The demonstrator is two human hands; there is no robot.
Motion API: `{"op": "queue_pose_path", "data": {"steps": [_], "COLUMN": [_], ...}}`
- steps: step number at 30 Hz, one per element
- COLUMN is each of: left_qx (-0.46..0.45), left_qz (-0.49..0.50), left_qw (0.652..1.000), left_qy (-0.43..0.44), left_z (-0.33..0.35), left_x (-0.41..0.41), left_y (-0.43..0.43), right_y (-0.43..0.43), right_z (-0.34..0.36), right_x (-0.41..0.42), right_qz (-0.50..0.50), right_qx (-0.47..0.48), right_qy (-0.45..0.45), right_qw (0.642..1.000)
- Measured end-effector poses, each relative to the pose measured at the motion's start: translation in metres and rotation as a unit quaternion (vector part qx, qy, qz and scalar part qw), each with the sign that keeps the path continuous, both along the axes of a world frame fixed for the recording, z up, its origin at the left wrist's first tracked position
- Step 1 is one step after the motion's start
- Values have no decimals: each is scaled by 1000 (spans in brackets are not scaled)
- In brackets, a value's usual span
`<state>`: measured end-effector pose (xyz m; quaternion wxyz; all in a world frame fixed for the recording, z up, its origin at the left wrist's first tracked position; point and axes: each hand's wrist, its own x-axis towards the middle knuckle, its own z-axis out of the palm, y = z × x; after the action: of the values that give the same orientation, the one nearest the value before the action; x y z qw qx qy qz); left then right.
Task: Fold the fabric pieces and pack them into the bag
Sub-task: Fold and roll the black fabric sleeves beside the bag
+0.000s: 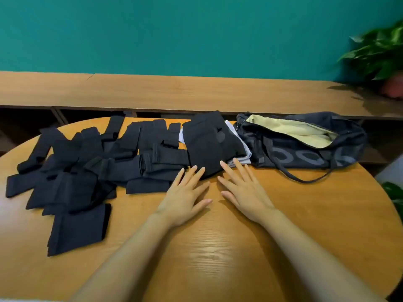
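Left hand [185,197] spread flat, right hand [244,192] likewise, one bag [305,155] (unzipped), fabric pieces [76,188] uncountable

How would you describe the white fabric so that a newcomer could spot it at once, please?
On the round wooden table, find the dark bag with pale yellow lining at the far right. Just left of it lies a folded black stack, and the white fabric peeks out from under it on the bag side. It is the only light cloth among the black pieces.
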<state>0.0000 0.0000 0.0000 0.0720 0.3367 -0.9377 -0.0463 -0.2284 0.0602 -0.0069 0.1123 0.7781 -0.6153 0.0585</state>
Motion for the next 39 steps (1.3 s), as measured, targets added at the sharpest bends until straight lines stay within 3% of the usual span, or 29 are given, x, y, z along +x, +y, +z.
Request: {"op": "queue_pose_path", "data": {"steps": [4,12,20,25,33,39], "left_qx": [-11,-16,-27,-4,112,59], "left_qz": [-1,-31,-71,-68,19,-6], "left_qw": [1000,999,989,973,951,962], "left_qy": [-11,-3,126,221,286,267], "left_z": [-3,-7,-20,-28,-25,-27], "left_x": [-3,20,45,51,51,53], "left_y": [-5,16,56,64,66,62], "right_y": [-12,32,81,87,81,82], "right_z": [3,-4,-20,-20,-24,-26], "right_x": [-2,7,20,32,34,34], "right_qz": [-26,33,102,77,84,58], "right_qx": [4,-7,-60,-38,-32,-58], "right_qy": [44,-68,-176,-220,-211,-264], "right_qw": [999,997,977,972,973,961]}}
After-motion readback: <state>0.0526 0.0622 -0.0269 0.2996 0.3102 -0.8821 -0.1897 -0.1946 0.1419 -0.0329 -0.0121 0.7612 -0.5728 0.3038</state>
